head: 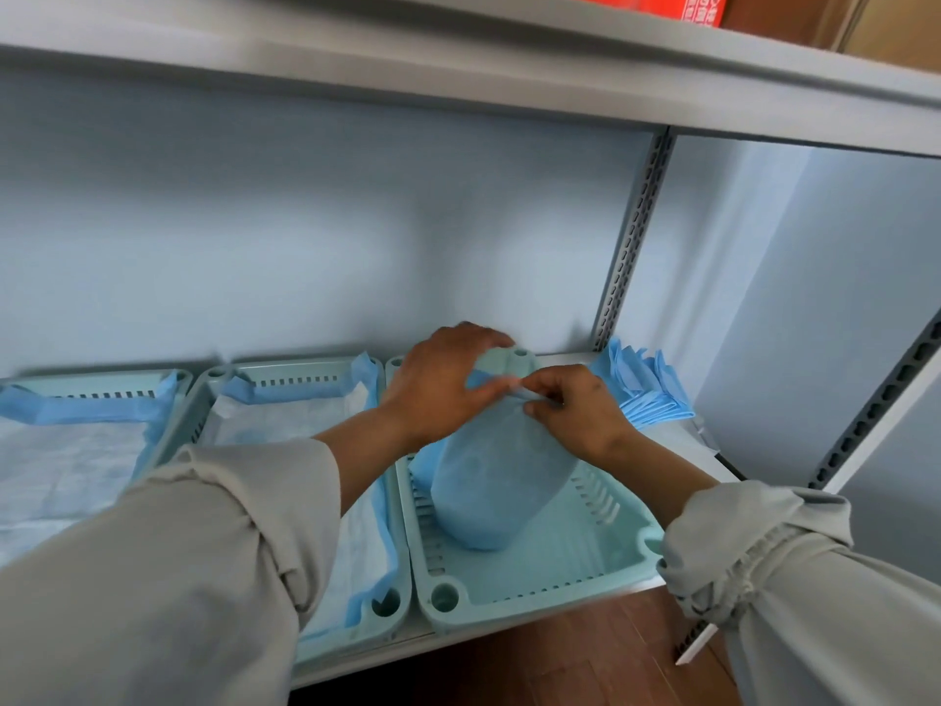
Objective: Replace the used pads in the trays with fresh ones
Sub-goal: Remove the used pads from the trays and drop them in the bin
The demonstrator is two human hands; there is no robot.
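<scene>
In the right-hand tray (560,557), the landmark for all positions below, a folded blue pad (501,481) stands on its lower edge on the bare slotted floor, leaning toward the far rim. The tray holds no spread pad under it, so this one is judged to be the fresh pad, set here to be opened in place.

Both hands meet at the pad's top edge, near the far rim of the tray. The left hand (440,382) reaches in from the left, fingers curled over the top of the pad with the thumb running along the edge. The right hand (575,407) pinches the same edge between thumb and fingertips. The two grips touch each other. This placement suits separating the folded layers: one hand steadies the stack while the other peels a layer free. That reading is a judgement; the layers themselves are too fine to make out.

To the left of the tray, a second tray (300,415) sits just beside it, lined with a white-centred pad whose blue border is turned up against the walls. A third tray (76,440) farther left is lined the same way. Whether those liners are used or fresh cannot be told.

To the right of the tray, against the back corner of the shelf (682,440), lies a stack of folded blue pads (644,387), kept within reach as the likely supply.

Risk: the pad is thin and may tear if the pinch pulls unevenly.
</scene>
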